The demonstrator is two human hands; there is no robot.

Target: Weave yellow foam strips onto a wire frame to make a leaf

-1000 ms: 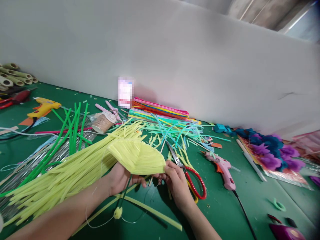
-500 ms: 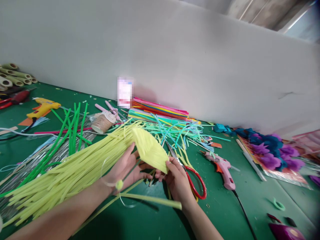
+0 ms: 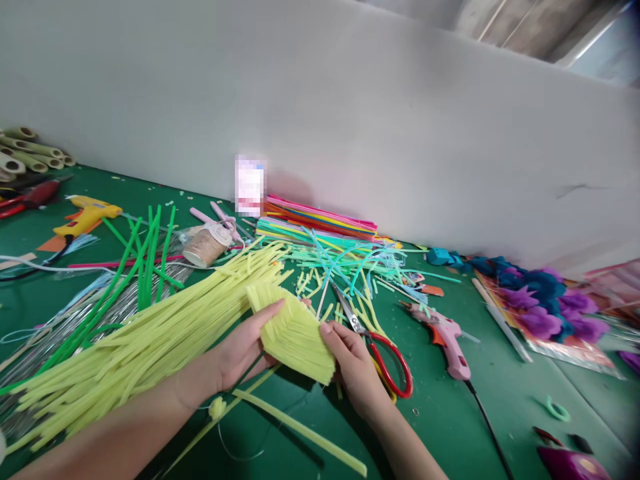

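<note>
Between both hands is a yellow-green leaf-shaped piece point(image 3: 295, 337) made of pipe cleaners laid side by side in a V pattern. My left hand point(image 3: 247, 347) grips its left end, thumb on top and fingers underneath. My right hand point(image 3: 355, 363) pinches the right edge between thumb and fingers. A long bundle of yellow-green pipe cleaners point(image 3: 150, 340) lies to the left, beneath my left forearm. One loose yellow-green pipe cleaner point(image 3: 305, 433) sticks out below the hands. Just right of my right hand lie scissors point(image 3: 390, 363) with red handles, blades slightly apart.
A pink glue gun point(image 3: 447, 340) lies right of the scissors, its cord running forward. Purple and teal flowers point(image 3: 545, 307) sit far right. Cut pipe cleaners point(image 3: 350, 260) and a twine spool point(image 3: 205, 247) lie behind. A yellow glue gun point(image 3: 87, 217) is at left, before the white wall point(image 3: 320, 113).
The leaf-shaped piece has come down and turned, showing more of its ribbed face. My left thumb now presses on top of it. The loose pipe cleaner below has swung lower.
</note>
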